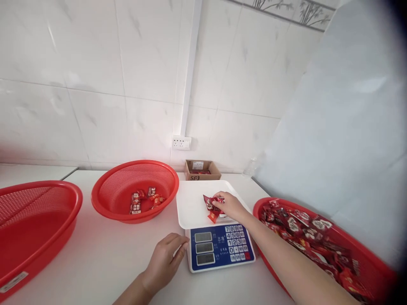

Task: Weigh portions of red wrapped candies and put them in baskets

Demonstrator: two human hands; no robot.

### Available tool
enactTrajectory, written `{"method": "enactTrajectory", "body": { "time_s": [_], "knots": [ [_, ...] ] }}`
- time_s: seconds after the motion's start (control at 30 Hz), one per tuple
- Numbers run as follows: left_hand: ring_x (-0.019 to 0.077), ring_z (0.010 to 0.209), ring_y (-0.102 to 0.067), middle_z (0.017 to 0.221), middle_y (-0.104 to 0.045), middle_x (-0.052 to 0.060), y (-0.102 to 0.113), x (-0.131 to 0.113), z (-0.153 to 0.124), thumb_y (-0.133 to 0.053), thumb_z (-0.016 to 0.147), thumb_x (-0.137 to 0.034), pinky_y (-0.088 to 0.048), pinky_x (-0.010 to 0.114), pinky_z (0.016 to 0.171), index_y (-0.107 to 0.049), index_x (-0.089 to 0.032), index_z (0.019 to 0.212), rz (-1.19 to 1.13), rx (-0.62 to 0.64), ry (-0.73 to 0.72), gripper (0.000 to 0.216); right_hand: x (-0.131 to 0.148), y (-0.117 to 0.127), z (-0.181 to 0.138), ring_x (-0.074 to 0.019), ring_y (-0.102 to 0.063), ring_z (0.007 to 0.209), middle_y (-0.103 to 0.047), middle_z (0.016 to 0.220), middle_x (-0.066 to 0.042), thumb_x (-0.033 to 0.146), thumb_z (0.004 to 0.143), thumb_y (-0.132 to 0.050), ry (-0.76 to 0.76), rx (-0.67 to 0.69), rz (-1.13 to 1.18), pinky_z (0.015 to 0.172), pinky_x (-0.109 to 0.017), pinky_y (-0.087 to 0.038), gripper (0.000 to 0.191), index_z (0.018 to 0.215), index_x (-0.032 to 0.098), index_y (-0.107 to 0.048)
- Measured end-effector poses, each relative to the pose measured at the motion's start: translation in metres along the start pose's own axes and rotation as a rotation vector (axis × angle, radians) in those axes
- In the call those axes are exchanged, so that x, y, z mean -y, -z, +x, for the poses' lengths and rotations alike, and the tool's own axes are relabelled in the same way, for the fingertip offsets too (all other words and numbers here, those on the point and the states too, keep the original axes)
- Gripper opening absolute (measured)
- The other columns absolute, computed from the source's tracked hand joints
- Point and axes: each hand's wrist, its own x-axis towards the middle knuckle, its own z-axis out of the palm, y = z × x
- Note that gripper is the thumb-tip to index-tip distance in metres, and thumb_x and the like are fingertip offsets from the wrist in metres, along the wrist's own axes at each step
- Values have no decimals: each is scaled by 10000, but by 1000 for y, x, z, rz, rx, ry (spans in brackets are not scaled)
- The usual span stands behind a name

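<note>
My right hand (229, 205) is over the white weighing tray (190, 199) of a digital scale, its fingers closed on small red wrapped snack packets (209, 203). An orange-red packet (213, 217) lies under my fingers; the hand partly hides the others. Beside the scale's left edge, my left hand (168, 256) rests near the table, fingers loosely curled together with nothing visible in them. The scale's blue panel (219, 248) has three small displays and a keypad; their readings are not legible.
A round red basket (135, 218) with several packets stands left of the scale. Another red basket (68, 224) is at far left. On the right, a red basket (270, 202) is heaped with packets. Behind the tray sits a cardboard box (203, 176) against the tiled wall.
</note>
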Motion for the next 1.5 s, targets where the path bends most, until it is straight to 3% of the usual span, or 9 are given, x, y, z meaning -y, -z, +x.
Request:
{"method": "enactTrajectory", "body": {
  "time_s": [0.23, 0.4, 0.53, 0.77, 0.93, 1.17, 1.27, 1.37, 1.5],
  "knots": [
    [156, 758, -612, 833, -658, 55, 1, -3, -1, -391, 922, -242, -496, 254, 676, -619, -212, 962, -1, 9, 23, 233, 0, 7, 11, -179, -631, 847, -652, 1048, -53, 353, 751, -523, -25, -5, 36, 726, -277, -474, 294, 986, 208, -622],
    [159, 782, -612, 858, -661, 62, -1, -3, -3, -383, 926, -248, -492, 258, 692, -622, -214, 967, -29, 36, 39, 245, -13, 12, 7, -189, -641, 835, -686, 956, -50, 325, 760, -515, -24, 40, 13, 751, -291, -475, 304, 1003, 196, -644],
    [161, 789, -607, 854, -661, 63, -2, -3, -3, -379, 927, -251, -489, 263, 699, -624, -212, 971, -41, 45, 58, 252, -20, 2, 2, -197, -568, 1020, -604, 1109, -65, 232, 735, -549, 65, 79, -41, 927, -307, -389, 362, 1085, 208, -640],
    [159, 781, -607, 839, -660, 57, -1, -2, -3, -388, 924, -254, -490, 259, 694, -631, -214, 977, -37, 38, 59, 252, -24, 5, -7, -181, -600, 882, -507, 1157, -63, 248, 782, -489, 128, 163, -242, 813, -307, -438, 346, 1094, 267, -637],
    [161, 786, -610, 848, -663, 61, -1, -4, -2, -382, 925, -258, -490, 257, 695, -628, -209, 971, -31, 44, 59, 255, -7, 8, -17, -206, -559, 996, -473, 1229, -55, 227, 750, -516, 241, 233, -228, 834, -304, -424, 484, 1230, 282, -527],
    [159, 772, -617, 842, -663, 58, -1, -3, -3, -399, 917, -231, -494, 252, 688, -624, -216, 963, -9, 36, 48, 231, 8, -5, -19, -183, -575, 900, -537, 1071, -31, 195, 762, -484, 246, 135, -190, 757, -302, -435, 261, 976, 273, -611],
    [158, 766, -623, 835, -665, 55, -1, -1, -3, -407, 914, -230, -499, 247, 685, -625, -220, 955, 1, 16, 47, 222, 4, 13, -19, -193, -566, 960, -560, 1057, -35, 265, 765, -500, 246, 8, -87, 833, -321, -427, 196, 942, 257, -584],
    [157, 756, -626, 824, -667, 53, -1, -1, -2, -408, 914, -236, -502, 240, 669, -626, -219, 940, 11, 3, 38, 220, -16, 48, -25, -223, -562, 1001, -601, 1041, -45, 376, 752, -519, 189, -149, -63, 873, -344, -422, 224, 931, 250, -569],
    [153, 757, -630, 826, -668, 56, 0, -2, -1, -400, 919, -253, -508, 234, 668, -627, -216, 947, 5, 1, 22, 232, -65, 99, -48, -250, -625, 878, -655, 1049, -37, 458, 702, -560, -87, -196, -105, 797, -374, -472, 288, 917, 268, -592]
  ]
}}
